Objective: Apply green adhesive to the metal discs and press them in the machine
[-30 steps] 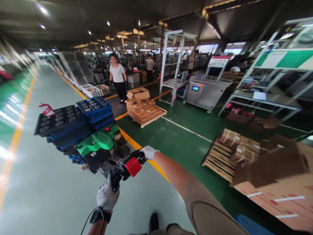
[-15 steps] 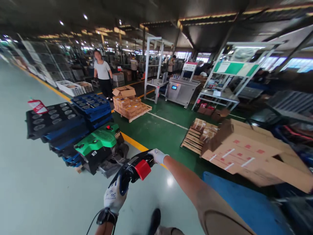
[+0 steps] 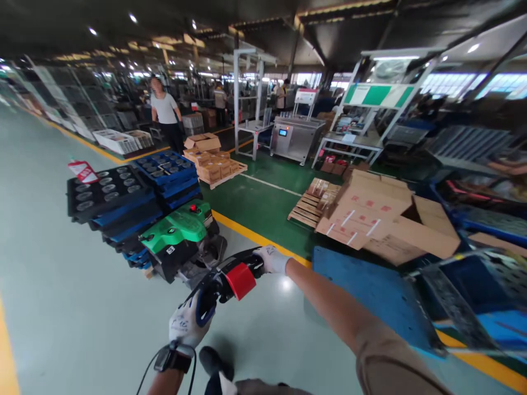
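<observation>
Both my hands, in white gloves, grip the black control handle (image 3: 218, 277) of an electric pallet truck (image 3: 181, 233). My left hand (image 3: 190, 323) is wrapped round the handle's near end, and my right hand (image 3: 272, 259) is closed on its far end. A red block (image 3: 241, 281) sits on the handle between them. The truck's body has a green cover with a red button on top. Beyond it stand stacks of black and blue trays (image 3: 119, 219) with round cells. On the top tray lies a red and white package (image 3: 84, 171).
To the right are a blue flat platform (image 3: 362, 291), large cardboard boxes (image 3: 370, 208) and a wooden pallet (image 3: 307, 211). Ahead, small cartons (image 3: 212, 166) sit on another pallet near a metal machine (image 3: 294, 137). A person (image 3: 164, 112) in a white shirt stands beyond the trays.
The truck and trays have shifted right and closer to the yellow line in view. More of the blue platform and a cart shows at right. Both hands keep their grip; my foot has moved.
</observation>
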Tool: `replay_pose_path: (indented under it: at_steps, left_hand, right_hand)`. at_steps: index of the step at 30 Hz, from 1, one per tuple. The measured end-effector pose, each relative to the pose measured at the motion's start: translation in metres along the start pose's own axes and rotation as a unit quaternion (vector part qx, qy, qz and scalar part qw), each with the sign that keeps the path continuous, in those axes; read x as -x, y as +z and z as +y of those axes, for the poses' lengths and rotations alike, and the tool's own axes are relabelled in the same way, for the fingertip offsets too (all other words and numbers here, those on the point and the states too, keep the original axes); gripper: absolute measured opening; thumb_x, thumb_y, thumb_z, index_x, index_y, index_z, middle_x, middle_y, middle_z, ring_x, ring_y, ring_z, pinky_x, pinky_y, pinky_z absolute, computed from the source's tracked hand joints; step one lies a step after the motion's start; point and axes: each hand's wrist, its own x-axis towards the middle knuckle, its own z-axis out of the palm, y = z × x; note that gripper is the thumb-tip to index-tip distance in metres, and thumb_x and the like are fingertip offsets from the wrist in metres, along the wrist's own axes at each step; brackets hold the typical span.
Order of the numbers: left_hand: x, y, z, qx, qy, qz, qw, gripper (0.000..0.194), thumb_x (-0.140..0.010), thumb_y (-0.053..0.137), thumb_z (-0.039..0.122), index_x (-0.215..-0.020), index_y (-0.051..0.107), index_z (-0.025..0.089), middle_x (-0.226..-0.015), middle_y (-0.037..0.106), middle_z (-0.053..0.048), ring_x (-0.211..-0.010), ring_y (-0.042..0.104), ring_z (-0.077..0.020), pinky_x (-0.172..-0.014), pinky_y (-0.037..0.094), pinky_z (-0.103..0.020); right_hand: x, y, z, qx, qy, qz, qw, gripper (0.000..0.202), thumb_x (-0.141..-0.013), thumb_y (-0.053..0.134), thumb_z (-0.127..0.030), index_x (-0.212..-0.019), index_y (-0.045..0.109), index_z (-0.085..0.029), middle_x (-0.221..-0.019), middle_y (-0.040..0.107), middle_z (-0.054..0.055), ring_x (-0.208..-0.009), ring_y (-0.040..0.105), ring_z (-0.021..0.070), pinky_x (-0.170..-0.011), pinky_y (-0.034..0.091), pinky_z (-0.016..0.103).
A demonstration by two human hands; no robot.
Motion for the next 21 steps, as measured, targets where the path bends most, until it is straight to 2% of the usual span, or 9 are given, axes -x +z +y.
replay_pose_path:
  at_steps: [2,5,9,12,15,18,21]
  left_hand:
    - [0.044,-0.009,0.014,-0.003,0.005,-0.005,1.0,0.048,-0.092,0.065,0.035,-0.138,0.065,0.023,-0.113,0.077,-0.009,-0.101,0.074,-0.0282,-0.086,0.058,-0.034]
    - [0.109,-0.019,0.03,0.009,0.023,-0.003,1.0,0.048,-0.09,0.064,0.033,-0.137,0.066,0.024,-0.111,0.078,-0.008,-0.099,0.074,-0.0272,-0.084,0.058,-0.034]
    - [0.197,-0.023,0.038,0.033,0.068,0.011,0.997,0.043,-0.091,0.06,0.031,-0.133,0.067,0.024,-0.112,0.078,-0.007,-0.101,0.073,-0.0267,-0.088,0.058,-0.035]
    - [0.262,-0.024,0.034,0.048,0.083,0.011,0.995,0.042,-0.089,0.061,0.035,-0.13,0.068,0.025,-0.11,0.078,-0.006,-0.098,0.074,-0.0272,-0.086,0.059,-0.034]
    - [0.328,-0.032,0.032,0.056,0.089,-0.027,0.994,0.049,-0.083,0.067,0.039,-0.131,0.069,0.026,-0.113,0.078,-0.007,-0.1,0.074,-0.0292,-0.085,0.06,-0.035]
    - [0.392,-0.051,0.041,0.042,0.077,-0.081,0.993,0.055,-0.079,0.069,0.038,-0.132,0.069,0.025,-0.116,0.077,-0.009,-0.103,0.074,-0.0312,-0.091,0.059,-0.038]
    - [0.449,-0.073,0.055,0.009,0.044,-0.113,0.993,0.055,-0.079,0.068,0.032,-0.133,0.07,0.022,-0.119,0.077,-0.01,-0.105,0.073,-0.0315,-0.096,0.057,-0.04]
  right_hand:
    - [0.049,0.004,-0.006,-0.018,0.013,-0.037,0.999,0.062,-0.057,0.092,-0.022,-0.117,0.077,-0.026,-0.113,0.081,0.003,-0.105,0.075,0.025,-0.09,0.056,0.029]
    - [0.12,0.007,-0.016,-0.038,0.03,-0.091,0.995,0.053,-0.061,0.087,-0.017,-0.113,0.079,-0.026,-0.096,0.082,-0.001,-0.089,0.075,0.0194,-0.078,0.055,0.023]
    - [0.21,0.026,-0.029,-0.047,0.049,-0.114,0.991,0.043,-0.062,0.083,-0.014,-0.105,0.079,-0.021,-0.081,0.078,-0.001,-0.074,0.07,0.0167,-0.066,0.051,0.022]
    - [0.279,0.053,-0.043,-0.056,0.063,-0.129,0.988,0.041,-0.06,0.083,-0.014,-0.101,0.079,-0.02,-0.084,0.078,-0.001,-0.075,0.068,0.0156,-0.065,0.05,0.022]
    - [0.35,0.087,-0.062,-0.096,0.077,-0.14,0.982,0.044,-0.059,0.084,-0.014,-0.102,0.079,-0.02,-0.086,0.077,-0.002,-0.075,0.066,0.0144,-0.064,0.049,0.021]
    - [0.415,0.123,-0.084,-0.148,0.098,-0.152,0.972,0.042,-0.056,0.084,-0.012,-0.097,0.078,-0.02,-0.082,0.076,-0.003,-0.073,0.066,0.0153,-0.063,0.05,0.022]
    - [0.471,0.16,-0.105,-0.205,0.078,-0.172,0.96,0.044,-0.056,0.083,-0.013,-0.1,0.077,-0.02,-0.088,0.078,-0.002,-0.08,0.071,0.0199,-0.067,0.056,0.027]
